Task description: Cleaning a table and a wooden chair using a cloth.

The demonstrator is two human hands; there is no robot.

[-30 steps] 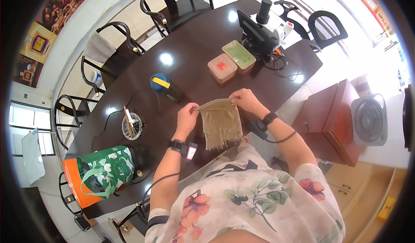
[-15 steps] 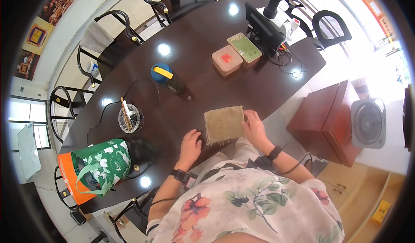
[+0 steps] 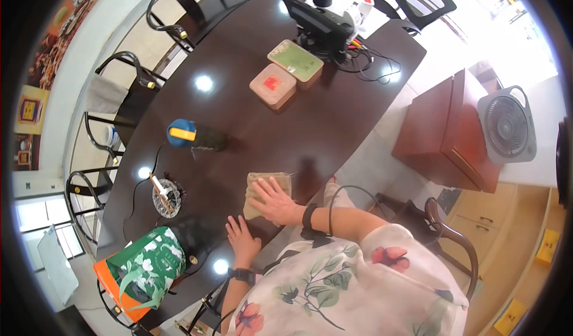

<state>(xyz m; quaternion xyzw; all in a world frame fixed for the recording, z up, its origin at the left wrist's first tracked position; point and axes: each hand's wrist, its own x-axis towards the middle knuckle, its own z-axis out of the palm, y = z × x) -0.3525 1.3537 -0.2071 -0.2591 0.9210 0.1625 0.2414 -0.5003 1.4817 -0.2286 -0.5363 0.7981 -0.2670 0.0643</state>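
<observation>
A folded tan cloth [image 3: 285,185] with a frayed edge lies on the dark table near its front edge. My right hand [image 3: 274,203] rests flat on top of it, fingers spread, covering much of the cloth. Just below and left of the cloth, my left hand [image 3: 243,240] touches the tabletop with its fingers apart and nothing in it.
A lidded bottle [image 3: 197,135] lies left of the boxes [image 3: 273,85]. A glass ashtray [image 3: 167,198] and a green bag [image 3: 152,264] sit on the left. A monitor [image 3: 313,25] with cables stands far back. The red-brown cabinet [image 3: 427,124] and fan [image 3: 507,124] are right.
My right hand has come from the cloth's right edge to lie across its top. The cloth looks smaller. The view has turned and shifted, so the table things appear further left.
</observation>
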